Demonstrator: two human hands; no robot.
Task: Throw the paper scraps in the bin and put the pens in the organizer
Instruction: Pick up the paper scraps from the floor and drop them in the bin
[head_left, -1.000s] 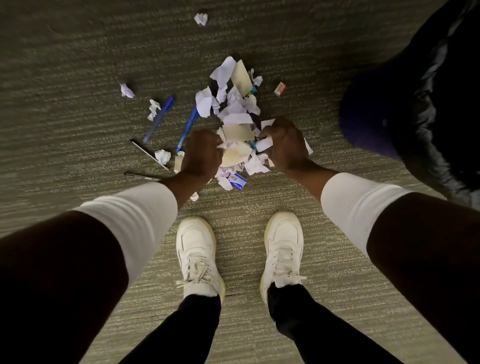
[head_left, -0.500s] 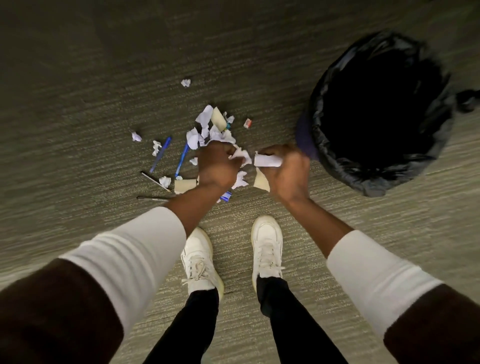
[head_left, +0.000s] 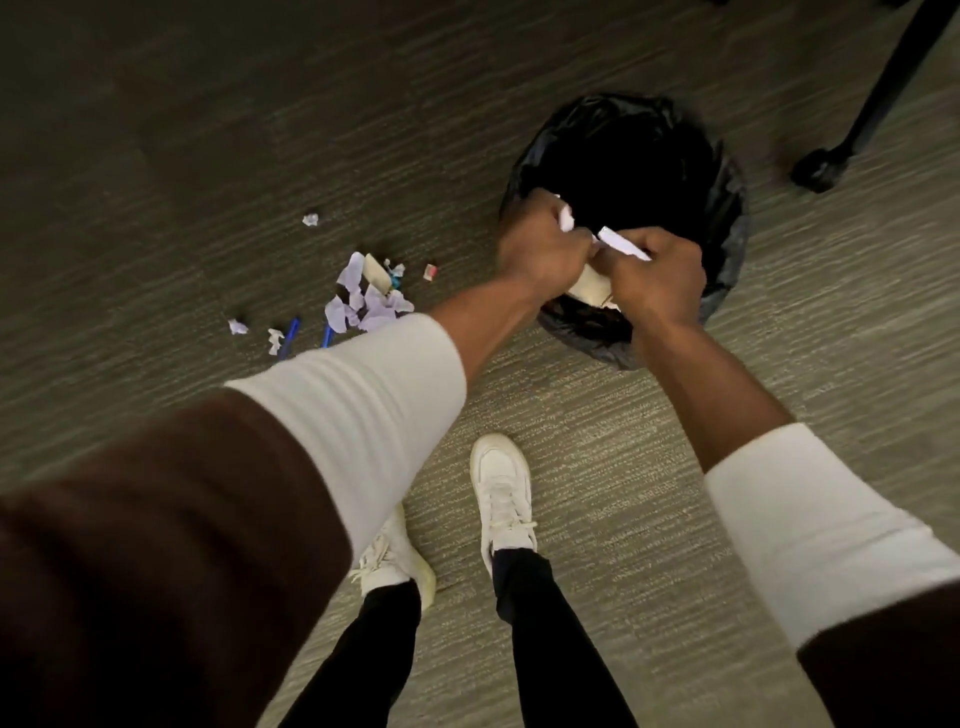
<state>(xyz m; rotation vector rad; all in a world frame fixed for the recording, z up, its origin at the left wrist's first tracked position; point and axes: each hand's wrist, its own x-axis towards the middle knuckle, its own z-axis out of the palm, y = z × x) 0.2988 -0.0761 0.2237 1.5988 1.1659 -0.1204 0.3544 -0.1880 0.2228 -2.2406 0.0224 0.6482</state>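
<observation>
Clutching a bundle of paper scraps (head_left: 589, 285) between closed left hand (head_left: 540, 249) and right hand (head_left: 657, 275) over the bin (head_left: 727, 249), I should release well inside its rim; more scraps and pens (head_left: 289, 338) remain on the carpet (head_left: 156, 208).

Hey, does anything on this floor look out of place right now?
Yes. Torn paper scraps and two blue pens lie scattered on the carpet, left of the bin. Both hands, left and right, hold a paper bundle over its near rim.
</observation>
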